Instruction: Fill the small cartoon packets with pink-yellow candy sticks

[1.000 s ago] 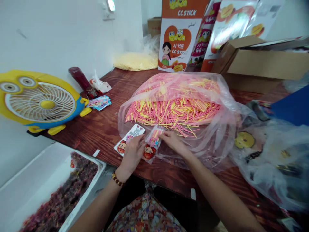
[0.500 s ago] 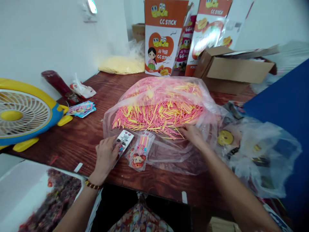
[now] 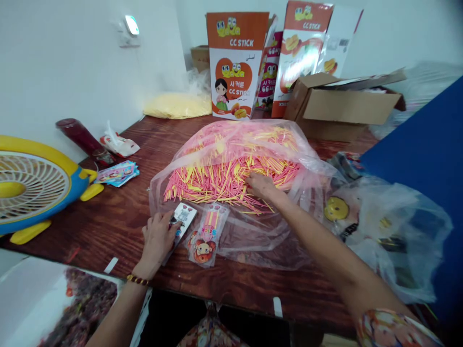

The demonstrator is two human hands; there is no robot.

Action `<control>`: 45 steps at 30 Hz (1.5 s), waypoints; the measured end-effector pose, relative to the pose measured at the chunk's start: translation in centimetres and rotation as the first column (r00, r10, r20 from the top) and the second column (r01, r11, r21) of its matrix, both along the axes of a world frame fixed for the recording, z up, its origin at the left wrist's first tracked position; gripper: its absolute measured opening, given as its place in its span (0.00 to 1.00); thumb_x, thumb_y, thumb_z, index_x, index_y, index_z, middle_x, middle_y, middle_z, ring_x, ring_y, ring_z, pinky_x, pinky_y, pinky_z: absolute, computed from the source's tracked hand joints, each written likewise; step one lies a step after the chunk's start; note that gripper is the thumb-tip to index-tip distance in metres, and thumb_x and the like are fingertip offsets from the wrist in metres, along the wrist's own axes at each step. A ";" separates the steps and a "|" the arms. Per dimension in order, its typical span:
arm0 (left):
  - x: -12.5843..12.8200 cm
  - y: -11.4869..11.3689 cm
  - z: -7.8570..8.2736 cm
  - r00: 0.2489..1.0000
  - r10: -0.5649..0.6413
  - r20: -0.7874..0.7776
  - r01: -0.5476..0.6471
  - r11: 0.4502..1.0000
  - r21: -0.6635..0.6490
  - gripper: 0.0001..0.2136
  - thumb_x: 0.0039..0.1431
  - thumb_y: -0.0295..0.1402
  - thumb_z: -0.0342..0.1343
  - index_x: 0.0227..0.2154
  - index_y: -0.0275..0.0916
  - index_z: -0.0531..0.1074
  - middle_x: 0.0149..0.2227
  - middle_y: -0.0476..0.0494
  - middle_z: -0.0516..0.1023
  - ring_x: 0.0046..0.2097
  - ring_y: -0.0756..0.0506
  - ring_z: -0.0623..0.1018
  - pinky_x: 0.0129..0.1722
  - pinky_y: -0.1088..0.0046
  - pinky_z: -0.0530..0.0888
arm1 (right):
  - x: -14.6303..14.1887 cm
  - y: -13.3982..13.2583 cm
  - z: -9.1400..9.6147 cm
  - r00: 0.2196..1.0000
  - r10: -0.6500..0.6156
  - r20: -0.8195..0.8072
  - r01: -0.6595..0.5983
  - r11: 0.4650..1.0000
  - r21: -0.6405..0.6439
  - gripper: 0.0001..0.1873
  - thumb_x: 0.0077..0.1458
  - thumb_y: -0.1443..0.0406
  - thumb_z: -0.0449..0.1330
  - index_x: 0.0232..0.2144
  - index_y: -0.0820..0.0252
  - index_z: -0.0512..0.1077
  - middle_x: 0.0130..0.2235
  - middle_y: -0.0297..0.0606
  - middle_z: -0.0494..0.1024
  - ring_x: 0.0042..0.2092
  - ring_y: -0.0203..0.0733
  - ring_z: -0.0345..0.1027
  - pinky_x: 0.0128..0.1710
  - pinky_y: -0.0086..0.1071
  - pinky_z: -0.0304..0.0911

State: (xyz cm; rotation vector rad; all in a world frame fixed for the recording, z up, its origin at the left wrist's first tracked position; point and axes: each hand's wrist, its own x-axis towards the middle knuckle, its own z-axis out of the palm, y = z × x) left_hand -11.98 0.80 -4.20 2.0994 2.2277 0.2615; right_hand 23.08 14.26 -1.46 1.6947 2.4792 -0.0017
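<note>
My left hand (image 3: 158, 237) is closed around the edge of a stack of small printed packets (image 3: 185, 217) lying on the table. Beside it lies a clear packet with a cartoon figure (image 3: 204, 250), with pink and yellow sticks showing inside it. A loose heap of thin pink and yellow candy sticks (image 3: 213, 180) spills from a large clear plastic bag (image 3: 267, 246). On the right part of the heap, my right hand (image 3: 262, 185) has its fingers curled down onto the sticks; the fingertips are partly hidden.
A yellow and blue fan (image 3: 36, 178) stands at left, near blue-pink packets (image 3: 119, 172) and a dark red bottle (image 3: 81, 137). Behind the heap are CC Stick cartons (image 3: 235, 62) and an opened cardboard box (image 3: 347, 106). A clear plastic bag (image 3: 401, 231) lies at right.
My right hand has moved left and farther into the heap of candy sticks. My left hand stays at the stack of packets. The camera view has shifted slightly.
</note>
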 end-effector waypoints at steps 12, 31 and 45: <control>-0.1 0.9 0.1 0.964 0.001 0.267 -0.022 0.997 0.077 0.11 0.58 0.36 0.54 0.43 0.39 0.69 0.47 0.38 0.74 0.52 0.35 0.72 0.48 0.56 0.69 | 0.6 0.0 -1.9 0.999 0.023 -0.047 -0.020 0.998 0.063 0.17 0.63 0.69 0.46 0.46 0.66 0.72 0.51 0.56 0.74 0.53 0.57 0.64 0.51 0.46 0.54; -1.1 1.1 0.3 0.866 -0.084 0.492 -0.010 0.983 0.185 0.12 0.58 0.41 0.53 0.39 0.41 0.73 0.33 0.43 0.81 0.33 0.43 0.80 0.35 0.70 0.73 | 2.5 -0.9 -1.3 0.408 -0.175 -0.896 0.261 0.963 -0.069 0.08 0.59 0.59 0.52 0.29 0.53 0.59 0.25 0.31 0.69 0.29 0.41 0.63 0.34 0.36 0.59; -1.7 1.2 0.2 0.891 -0.083 0.447 -0.023 0.974 0.225 0.16 0.58 0.42 0.51 0.41 0.40 0.77 0.38 0.43 0.84 0.38 0.43 0.81 0.40 0.70 0.73 | 0.5 -7.0 -6.2 -0.009 -0.256 -0.967 0.232 0.940 -0.251 0.11 0.50 0.56 0.57 0.34 0.55 0.67 0.32 0.34 0.78 0.36 0.43 0.70 0.42 0.38 0.65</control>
